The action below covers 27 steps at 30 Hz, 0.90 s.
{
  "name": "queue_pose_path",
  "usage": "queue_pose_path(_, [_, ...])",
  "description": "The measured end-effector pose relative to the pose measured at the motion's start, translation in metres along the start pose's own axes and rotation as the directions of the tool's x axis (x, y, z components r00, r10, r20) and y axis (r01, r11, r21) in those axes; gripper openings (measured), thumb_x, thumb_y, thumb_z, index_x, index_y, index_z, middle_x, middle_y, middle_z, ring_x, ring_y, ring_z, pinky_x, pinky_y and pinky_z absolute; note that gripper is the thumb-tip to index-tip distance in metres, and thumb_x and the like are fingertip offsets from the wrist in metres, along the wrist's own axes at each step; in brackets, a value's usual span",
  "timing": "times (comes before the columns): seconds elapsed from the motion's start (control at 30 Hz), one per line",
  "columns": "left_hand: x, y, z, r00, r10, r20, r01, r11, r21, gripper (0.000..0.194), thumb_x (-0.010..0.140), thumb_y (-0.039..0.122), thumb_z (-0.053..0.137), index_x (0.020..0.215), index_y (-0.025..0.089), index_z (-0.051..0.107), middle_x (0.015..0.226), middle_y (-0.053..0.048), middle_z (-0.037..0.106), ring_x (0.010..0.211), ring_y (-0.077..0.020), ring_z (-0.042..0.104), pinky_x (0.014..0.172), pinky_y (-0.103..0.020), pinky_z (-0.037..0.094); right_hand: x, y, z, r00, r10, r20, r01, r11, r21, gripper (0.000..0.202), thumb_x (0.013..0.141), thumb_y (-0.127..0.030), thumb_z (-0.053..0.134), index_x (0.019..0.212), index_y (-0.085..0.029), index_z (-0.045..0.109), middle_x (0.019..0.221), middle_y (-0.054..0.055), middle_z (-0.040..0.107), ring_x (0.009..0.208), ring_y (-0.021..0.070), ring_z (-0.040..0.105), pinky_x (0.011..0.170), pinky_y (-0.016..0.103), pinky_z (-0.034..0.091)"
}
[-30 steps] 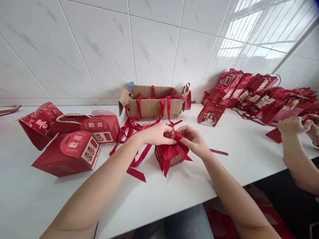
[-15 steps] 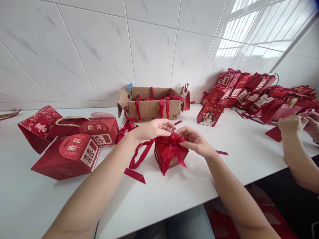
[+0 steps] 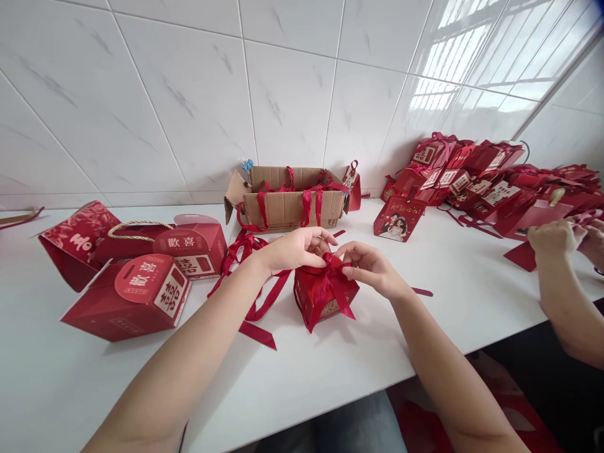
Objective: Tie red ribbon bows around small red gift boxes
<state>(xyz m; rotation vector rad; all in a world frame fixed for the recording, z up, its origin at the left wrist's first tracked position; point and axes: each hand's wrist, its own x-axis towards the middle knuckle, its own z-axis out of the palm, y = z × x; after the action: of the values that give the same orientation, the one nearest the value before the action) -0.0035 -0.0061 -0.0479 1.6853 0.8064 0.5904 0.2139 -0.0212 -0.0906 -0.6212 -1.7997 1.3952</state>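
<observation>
In the head view, a red box (image 3: 306, 296) is seen upright on the white table (image 3: 325, 384), between the forearms and in front of the carton (image 3: 283, 211). At its top, the right loop of the bow (image 3: 330, 277) is held between thumb and finger of the right hand (image 3: 375, 272). The left hand (image 3: 299, 248) is curved narrowly at the left of the bow; whether ribbon is pinched there cannot be told.

For good work, both loops should be drawn outward evenly and gently, with the knot centred and the ribbon flat, so that the thin card is not bent.

The patterned face of the box is turned toward the person and slightly rightward. The bow is spread from left to right, with its tails pointed to the near edge. The long axis of the box cannot be judged surely, since its form looks compact.
</observation>
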Motion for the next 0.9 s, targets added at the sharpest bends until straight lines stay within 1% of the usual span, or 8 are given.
queue_pose_path(0.1, [0.003, -0.001, 0.003, 0.999, 0.015, -0.043, -0.015, 1.0, 0.011, 0.038, 0.068, 0.007, 0.059, 0.105, 0.02, 0.058, 0.087, -0.002, 0.062, 0.079, -0.0128, 0.057, 0.074, -0.029, 0.044, 0.001, 0.002, 0.006, 0.998, 0.017, -0.058, -0.019, 0.999, -0.031, 0.019, 0.084, -0.033, 0.063, 0.096, -0.02, 0.056, 0.069, -0.002, 0.052, 0.057, 0.0085, 0.043, 0.052, 0.021, 0.034])
queue_pose_path(0.23, [0.004, 0.0, 0.01, 0.995, 0.025, -0.094, -0.023, 1.0, 0.019, 0.038, 0.063, 0.001, 0.051, 0.097, 0.017, 0.059, 0.079, 0.0, 0.059, 0.072, -0.0105, 0.053, 0.066, -0.025, 0.04, 0.002, 0.003, 0.012, 0.993, 0.001, -0.117, -0.012, 0.996, -0.093, 0.018, 0.085, -0.035, 0.061, 0.09, -0.019, 0.054, 0.063, -0.004, 0.049, 0.054, 0.0076, 0.04, 0.05, 0.021, 0.031])
queue_pose_path(0.33, [0.003, 0.003, 0.012, 0.994, 0.021, -0.109, -0.017, 0.999, 0.036, 0.039, 0.062, 0.0, 0.048, 0.096, 0.016, 0.058, 0.078, 0.0, 0.058, 0.069, -0.0097, 0.05, 0.064, -0.024, 0.039, 0.003, 0.003, 0.015, 0.988, -0.023, -0.154, 0.003, 0.992, -0.127, 0.018, 0.085, -0.034, 0.061, 0.086, -0.018, 0.053, 0.062, -0.004, 0.049, 0.054, 0.0074, 0.04, 0.05, 0.021, 0.03])
queue_pose_path(0.47, [-0.002, 0.01, 0.008, 0.998, -0.046, -0.051, 0.048, 0.999, 0.027, 0.038, 0.066, 0.004, 0.052, 0.101, 0.018, 0.057, 0.082, 0.0, 0.061, 0.072, -0.0105, 0.054, 0.068, -0.026, 0.041, 0.003, 0.003, 0.016, 0.987, -0.032, -0.156, 0.008, 0.989, -0.151, 0.018, 0.086, -0.035, 0.06, 0.085, -0.018, 0.053, 0.061, -0.004, 0.047, 0.052, 0.0071, 0.038, 0.049, 0.021, 0.029])
queue_pose_path(0.6, [-0.007, 0.015, 0.002, 0.997, -0.072, -0.032, 0.074, 0.996, 0.046, 0.03, 0.073, 0.017, 0.06, 0.103, 0.019, 0.057, 0.089, -0.002, 0.064, 0.081, -0.0137, 0.06, 0.077, -0.03, 0.045, 0.002, 0.003, 0.016, 0.989, -0.023, -0.149, 0.001, 0.989, -0.146, 0.019, 0.087, -0.036, 0.058, 0.087, -0.019, 0.053, 0.061, -0.004, 0.046, 0.052, 0.0072, 0.037, 0.048, 0.021, 0.028])
queue_pose_path(0.67, [-0.008, 0.015, 0.001, 0.996, -0.054, -0.068, 0.061, 0.991, 0.117, 0.029, 0.074, 0.023, 0.063, 0.102, 0.019, 0.058, 0.09, -0.003, 0.064, 0.082, -0.0148, 0.061, 0.077, -0.031, 0.046, 0.002, 0.003, 0.015, 0.989, -0.028, -0.146, 0.006, 0.989, -0.149, 0.018, 0.087, -0.036, 0.058, 0.087, -0.019, 0.053, 0.06, -0.004, 0.046, 0.052, 0.0071, 0.037, 0.047, 0.02, 0.028])
queue_pose_path(0.77, [-0.008, 0.013, 0.004, 0.989, 0.002, -0.147, 0.038, 0.961, 0.273, 0.026, 0.073, 0.024, 0.063, 0.098, 0.021, 0.059, 0.086, -0.001, 0.064, 0.08, -0.0157, 0.061, 0.071, -0.029, 0.047, 0.001, 0.002, 0.015, 0.99, -0.035, -0.14, 0.012, 0.987, -0.16, 0.017, 0.087, -0.035, 0.058, 0.087, -0.019, 0.053, 0.061, -0.004, 0.047, 0.052, 0.0071, 0.037, 0.048, 0.021, 0.029])
queue_pose_path(0.9, [-0.01, 0.014, 0.014, 0.975, 0.065, -0.213, 0.05, 0.869, 0.493, 0.02, 0.073, 0.02, 0.057, 0.092, 0.023, 0.059, 0.076, 0.001, 0.062, 0.069, -0.0144, 0.058, 0.058, -0.025, 0.044, 0.002, 0.004, 0.014, 0.991, -0.03, -0.128, 0.01, 0.988, -0.152, 0.016, 0.087, -0.034, 0.057, 0.091, -0.019, 0.054, 0.063, -0.003, 0.049, 0.054, 0.008, 0.04, 0.05, 0.021, 0.031])
